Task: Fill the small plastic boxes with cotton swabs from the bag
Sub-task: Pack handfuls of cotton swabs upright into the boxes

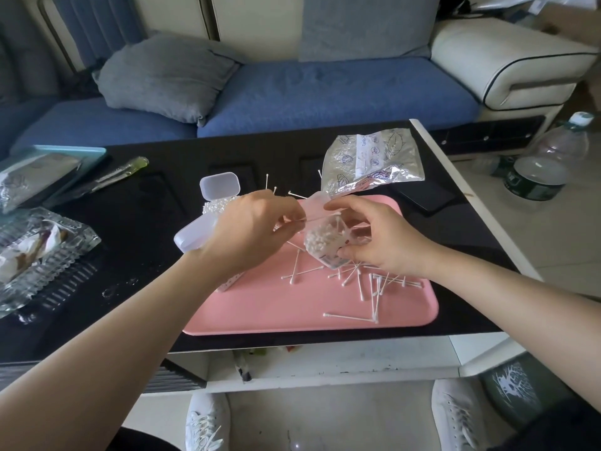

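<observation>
Left hand [250, 229] and right hand [377, 237] hold the bag [320, 240] upright, mouth up.

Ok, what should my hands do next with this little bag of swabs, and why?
Probably pull open the bag: left hand and right hand both grip it near its top strip, and it looks full of swabs.

Grey cushion [164, 76] on blue sofa [341, 96]; bottle [549, 157] rt.

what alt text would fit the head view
A left hand and a right hand hold a clear bag of cotton swabs over a pink tray strewn with loose swabs; behind them stands an open box full of swabs.
</observation>
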